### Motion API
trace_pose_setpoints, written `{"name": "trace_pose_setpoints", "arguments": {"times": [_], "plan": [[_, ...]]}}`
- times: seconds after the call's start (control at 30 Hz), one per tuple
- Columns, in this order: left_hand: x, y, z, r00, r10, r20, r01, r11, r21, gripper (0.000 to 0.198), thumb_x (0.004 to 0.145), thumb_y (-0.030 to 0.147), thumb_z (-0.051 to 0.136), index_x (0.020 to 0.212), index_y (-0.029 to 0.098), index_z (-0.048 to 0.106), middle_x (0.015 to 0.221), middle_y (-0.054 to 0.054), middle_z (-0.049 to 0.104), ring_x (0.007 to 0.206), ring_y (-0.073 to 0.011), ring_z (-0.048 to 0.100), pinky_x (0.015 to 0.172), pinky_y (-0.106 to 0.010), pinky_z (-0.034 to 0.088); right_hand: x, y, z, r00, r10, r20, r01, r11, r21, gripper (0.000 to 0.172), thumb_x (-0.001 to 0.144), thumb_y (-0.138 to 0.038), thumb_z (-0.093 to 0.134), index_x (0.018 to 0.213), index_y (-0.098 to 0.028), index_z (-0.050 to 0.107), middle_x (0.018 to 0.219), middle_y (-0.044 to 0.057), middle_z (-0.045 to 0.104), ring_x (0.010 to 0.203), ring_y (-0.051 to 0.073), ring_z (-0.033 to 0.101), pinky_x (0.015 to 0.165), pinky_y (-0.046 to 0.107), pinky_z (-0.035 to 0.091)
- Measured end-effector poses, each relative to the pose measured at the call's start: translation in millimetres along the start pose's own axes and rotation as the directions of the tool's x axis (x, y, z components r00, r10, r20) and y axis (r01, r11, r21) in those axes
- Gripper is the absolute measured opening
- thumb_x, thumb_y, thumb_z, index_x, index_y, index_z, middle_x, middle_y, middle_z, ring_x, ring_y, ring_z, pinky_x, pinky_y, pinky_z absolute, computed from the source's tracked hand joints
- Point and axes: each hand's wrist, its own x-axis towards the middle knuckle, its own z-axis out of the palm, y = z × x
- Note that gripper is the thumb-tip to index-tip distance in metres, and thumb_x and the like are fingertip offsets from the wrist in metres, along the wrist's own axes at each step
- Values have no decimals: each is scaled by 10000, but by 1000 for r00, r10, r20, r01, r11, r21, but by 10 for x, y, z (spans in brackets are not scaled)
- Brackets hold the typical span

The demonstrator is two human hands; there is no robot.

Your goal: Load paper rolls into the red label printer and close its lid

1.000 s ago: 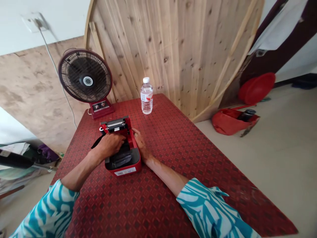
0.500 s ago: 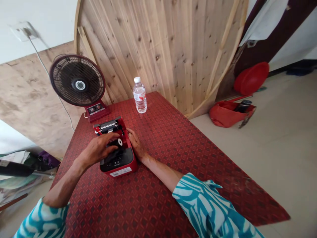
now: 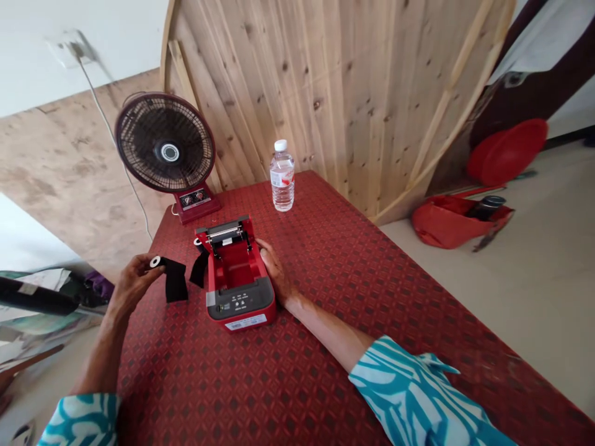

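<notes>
A red and black label printer (image 3: 242,302) sits on the table with its lid raised, showing its red inner bay. My left hand (image 3: 132,282), out to the printer's left, pinches a black ribbon roll (image 3: 157,262) with a white core. A length of black ribbon (image 3: 176,282) hangs from that roll. Another white-cored end (image 3: 198,242) lies by the open lid, with a black strip (image 3: 199,267) trailing down beside the printer. My right hand (image 3: 277,272) grips the printer's right side, its fingertips partly hidden behind the casing.
Behind the printer stands a dark red fan (image 3: 170,152), and a clear plastic bottle (image 3: 282,179) is upright near the back edge. The patterned red table (image 3: 334,297) meets a round wooden panel (image 3: 297,93). On the floor at right are a red bag (image 3: 437,223) and red basin (image 3: 509,152).
My left hand has lifted the ribbon roll out of the printer and moved left, with ribbon hanging. My right hand stays on the printer's side. The camera view has shifted left.
</notes>
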Motion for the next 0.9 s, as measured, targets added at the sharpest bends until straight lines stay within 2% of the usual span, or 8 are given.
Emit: {"name": "trace_pose_setpoints", "arguments": {"times": [0.13,0.23,0.3,0.4,0.5,0.6,0.73,0.9], "plan": [[104,-272,164,998,-8,60,4,997,73,619,484,531,809,941,169,604,771,-22,680,702,-185,642,628,-278,500,-3,-7,-4,1000,6,8,-6,1000,-4,467,907,-544,448,1261,-269,579,1335,37,607,1269,211,525,1119,398,375],[139,-333,197,990,-29,138,6,987,158,645,517,557,792,1001,157,642,781,-37,698,688,-193,646,597,-274,491,-3,-23,-9,1000,10,8,-10,1000,-12,475,903,-556,447,1260,-271,579,1333,40,607,1260,214,532,1113,402,382],[140,-277,177,986,-38,160,7,981,193,661,508,591,791,994,162,663,804,-51,718,741,-224,669,627,-296,513,-2,-30,-12,1000,9,10,-9,1000,-12,477,900,-562,450,1258,-274,580,1333,36,605,1261,211,530,1112,395,385],[139,-106,122,981,-41,188,0,978,209,667,504,633,786,981,177,692,958,-101,746,956,-289,676,780,-353,540,-2,-32,-12,1000,2,12,-2,1000,-11,465,898,-563,455,1227,-270,603,1329,32,609,1265,208,524,1116,390,381],[200,37,114,981,10,196,-58,969,241,638,603,661,719,1028,186,694,1140,-138,717,1128,-317,622,947,-399,489,-5,-35,-5,1000,-3,9,3,1000,-1,435,905,-543,456,1202,-273,623,1335,31,606,1272,207,518,1119,393,377],[360,82,224,964,90,249,-172,928,331,603,707,620,634,1114,175,664,1208,-151,687,1132,-314,621,961,-407,475,-8,-47,4,1000,14,3,-14,1000,8,437,909,-530,452,1229,-276,604,1336,34,607,1263,207,529,1113,400,386],[601,106,505,918,124,376,-293,850,437,509,664,486,651,1076,188,677,1092,-118,728,1051,-308,658,890,-367,493,-7,-59,7,1000,31,-5,-31,999,17,448,900,-537,465,1244,-278,588,1343,28,603,1271,203,528,1120,394,381],[634,220,743,911,59,408,-287,802,524,274,654,375,621,863,223,711,785,-38,736,849,-301,685,727,-333,484,10,-21,3,1000,16,-8,-16,1000,22,453,893,-545,472,1245,-282,586,1336,21,610,1271,194,529,1128,385,375]]}}
